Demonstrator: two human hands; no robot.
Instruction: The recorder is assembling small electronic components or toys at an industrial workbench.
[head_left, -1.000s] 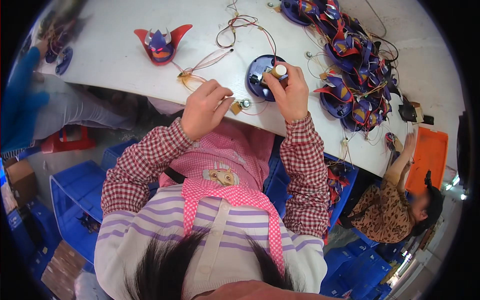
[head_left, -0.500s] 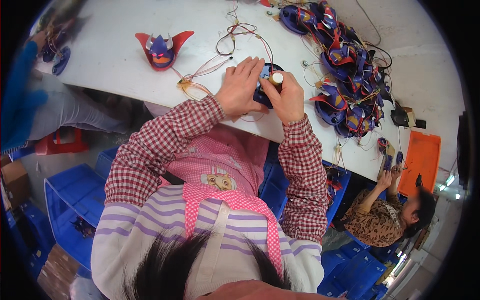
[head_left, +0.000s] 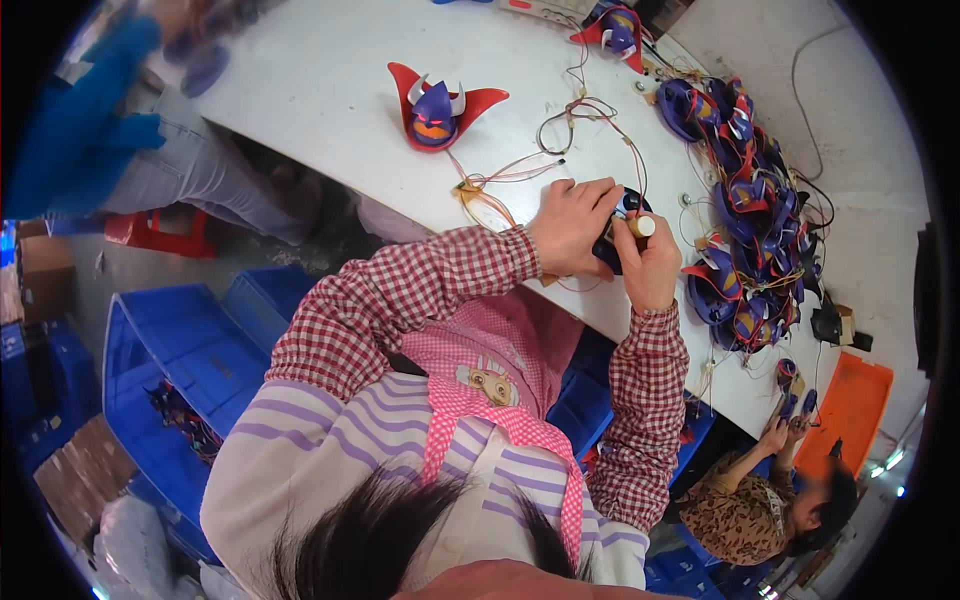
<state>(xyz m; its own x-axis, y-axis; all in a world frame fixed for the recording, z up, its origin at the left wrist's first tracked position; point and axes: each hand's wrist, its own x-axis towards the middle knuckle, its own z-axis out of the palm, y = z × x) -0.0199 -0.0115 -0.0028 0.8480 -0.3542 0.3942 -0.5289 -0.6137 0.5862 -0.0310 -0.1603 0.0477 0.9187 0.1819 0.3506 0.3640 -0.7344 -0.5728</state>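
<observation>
Left hand [head_left: 572, 230] back upward, fingers [head_left: 592, 194] together; right hand [head_left: 654, 264] curled, thumb [head_left: 627, 243] extended. Left forearm [head_left: 440, 285] slants inward; right forearm [head_left: 645, 400] points ahead.

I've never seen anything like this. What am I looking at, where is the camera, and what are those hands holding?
There is no robot here: these are a person's bare hands. The camera sits on that person's head, looking down; its fisheye lens bends straight edges. The right hand grips a small cylinder with a pale end over a dark blue part, while the left hand lies against that part, partly covering it. On the white table stands a purple horned head with a red collar, with thin wires nearby. To the right is a pile of similar purple and red pieces. Farther right, another person works beside an orange tray.
</observation>
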